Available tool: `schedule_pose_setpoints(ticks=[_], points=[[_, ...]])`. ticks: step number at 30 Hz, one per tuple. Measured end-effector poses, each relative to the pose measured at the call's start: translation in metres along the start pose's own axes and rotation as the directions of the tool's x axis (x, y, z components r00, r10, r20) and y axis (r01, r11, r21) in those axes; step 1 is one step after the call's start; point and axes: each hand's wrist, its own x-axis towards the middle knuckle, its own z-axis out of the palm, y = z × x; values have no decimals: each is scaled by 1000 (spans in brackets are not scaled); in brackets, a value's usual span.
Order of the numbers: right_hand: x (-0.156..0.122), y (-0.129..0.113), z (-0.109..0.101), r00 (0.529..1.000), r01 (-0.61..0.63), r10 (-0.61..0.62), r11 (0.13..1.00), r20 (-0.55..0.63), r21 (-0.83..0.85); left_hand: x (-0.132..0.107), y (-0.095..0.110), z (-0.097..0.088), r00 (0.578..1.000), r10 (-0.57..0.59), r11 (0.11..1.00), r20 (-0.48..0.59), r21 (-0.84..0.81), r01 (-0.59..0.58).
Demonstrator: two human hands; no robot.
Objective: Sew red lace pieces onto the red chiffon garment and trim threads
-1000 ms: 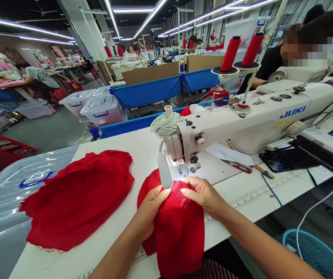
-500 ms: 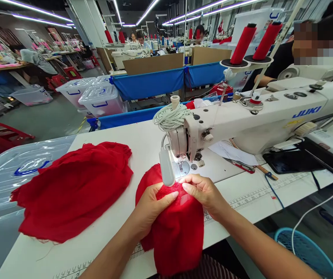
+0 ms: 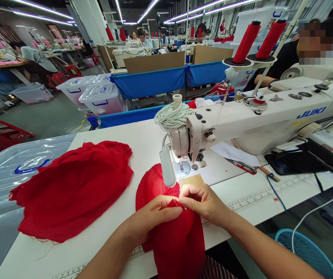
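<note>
Red fabric (image 3: 175,240) drapes over the front edge of the sewing table, with its upper end by the needle area. My left hand (image 3: 155,217) grips it between thumb and fingers. Close beside it, my right hand (image 3: 197,198) pinches the same cloth at a small fold. Just behind my hands stands the white sewing machine (image 3: 227,120), its lamp (image 3: 168,167) lighting the cloth. A tan patch (image 3: 192,179) shows behind my right fingers; I cannot make out what it is. To the left lies a larger pile of red fabric (image 3: 76,190).
Right of the needle lie a paper slip (image 3: 234,154), red-handled snips (image 3: 243,166) and a dark phone-like device (image 3: 296,162). Red thread cones (image 3: 247,42) stand above the machine. A lidded plastic box (image 3: 4,174) sits at left, a blue basket (image 3: 306,252) at lower right. A co-worker sits at far right.
Both hands have drawn slightly down toward me, bringing the cloth edge into a pinched fold. The tan patch behind my right hand has come into view.
</note>
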Motion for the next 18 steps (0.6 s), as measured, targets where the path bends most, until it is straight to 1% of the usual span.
schedule_pose_setpoints(ticks=[1, 2, 3, 4, 5, 6, 7, 9, 10, 12, 13, 14, 16, 18], points=[[-1, -1, 0, 1000, 20, -20, 1000, 2, -17, 0, -1, 0, 1000, -11, 999, -2, -51, 10], [-2, -1, 0, 997, 57, -60, 997, -45, -51, 1, -1, 1, 1000, -3, 995, -23, -98, 1], [-4, -2, 0, 984, 100, -114, 989, -139, -106, 2, -2, 2, 998, 19, 990, -57, -140, -26], [-6, -3, 1, 952, 126, -167, 977, -255, -170, 4, -3, 4, 994, 50, 983, -96, -173, -66], [-9, -3, 1, 912, 122, -199, 966, -357, -227, 7, -5, 6, 986, 89, 974, -142, -196, -116], [-13, -4, 2, 880, 98, -210, 958, -425, -271, 9, -7, 8, 974, 127, 964, -187, -208, -165], [-17, -4, 3, 866, 63, -205, 950, -456, -307, 11, -8, 11, 960, 163, 954, -226, -212, -212], [-24, -4, 6, 869, -12, -195, 911, -455, -413, 14, -12, 17, 938, 219, 938, -270, -207, -279], [-27, -3, 8, 872, -47, -202, 872, -445, -488, 15, -14, 20, 930, 237, 931, -279, -207, -300], [-29, 1, 11, 857, -104, -246, 778, -453, -620, 16, -16, 25, 926, 259, 921, -276, -217, -323], [-29, 3, 12, 850, -120, -267, 741, -454, -660, 15, -16, 26, 924, 266, 919, -275, -215, -329], [-29, 5, 13, 846, -122, -284, 720, -450, -684, 15, -16, 27, 921, 270, 921, -280, -203, -332], [-27, 7, 12, 853, -89, -310, 704, -419, -704, 14, -16, 24, 906, 280, 931, -317, -142, -337], [-27, 8, 8, 865, -42, -338, 689, -372, -723, 12, -16, 19, 872, 295, 940, -390, -46, -339]])
